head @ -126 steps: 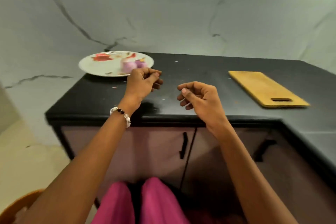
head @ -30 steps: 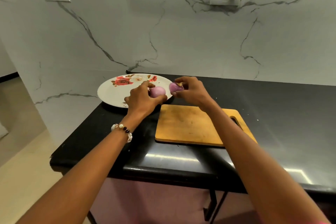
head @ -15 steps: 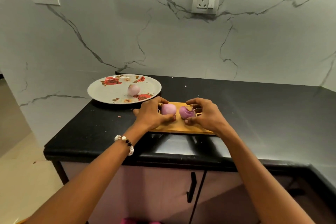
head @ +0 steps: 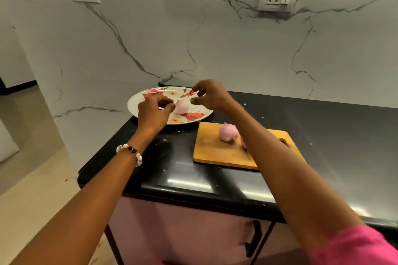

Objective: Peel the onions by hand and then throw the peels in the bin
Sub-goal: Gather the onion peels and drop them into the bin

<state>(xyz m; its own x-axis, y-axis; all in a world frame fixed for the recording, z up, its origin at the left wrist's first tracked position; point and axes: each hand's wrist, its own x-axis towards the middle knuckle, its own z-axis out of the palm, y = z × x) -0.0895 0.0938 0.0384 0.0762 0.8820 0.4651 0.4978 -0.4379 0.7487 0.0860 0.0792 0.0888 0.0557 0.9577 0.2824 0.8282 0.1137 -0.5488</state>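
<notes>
The onion on the plate (head: 182, 106) sits near the middle of the flowered plate (head: 137, 101), at the far left of the black counter (head: 323, 135). It looks already bare and pale, so expect it to be light, firm and rather slick; take it around its belly rather than by its ends. Two more onions lie on the wooden board (head: 215, 153) to the right, the nearer onion (head: 228, 133) plain to see, the other mostly hidden behind your arm. Your left hand (head: 154, 112) is loosely curled just beside the plate's onion, fingertips pinched together; whether it touches, I cannot tell. Your right hand (head: 212, 95) hovers half-open above the plate, holding nothing.
</notes>
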